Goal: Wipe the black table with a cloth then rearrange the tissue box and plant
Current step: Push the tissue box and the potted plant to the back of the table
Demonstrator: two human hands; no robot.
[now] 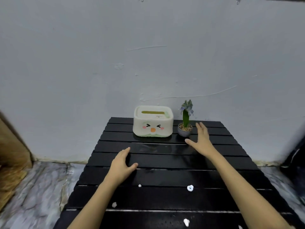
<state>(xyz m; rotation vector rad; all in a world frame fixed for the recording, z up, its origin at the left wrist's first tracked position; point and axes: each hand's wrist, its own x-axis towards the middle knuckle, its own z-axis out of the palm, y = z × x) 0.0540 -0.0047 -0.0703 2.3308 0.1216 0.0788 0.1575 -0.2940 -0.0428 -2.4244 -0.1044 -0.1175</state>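
Observation:
A black slatted table (165, 179) stands against a pale wall. At its far edge sits a cream tissue box (153, 124) with a cartoon face, upright. Just right of it stands a small plant (186, 119) with a purple flower in a grey pot. My right hand (200, 139) hovers open just right of the pot, fingers spread, not touching it. My left hand (123, 162) is open over the table's middle, in front and to the left of the box. No cloth is in view.
Small white scraps (190, 188) lie scattered on the near slats of the table. A grey marbled floor (36, 187) runs on both sides. A brown wooden piece (11, 154) stands at the left, and a dark object (295, 156) at the right edge.

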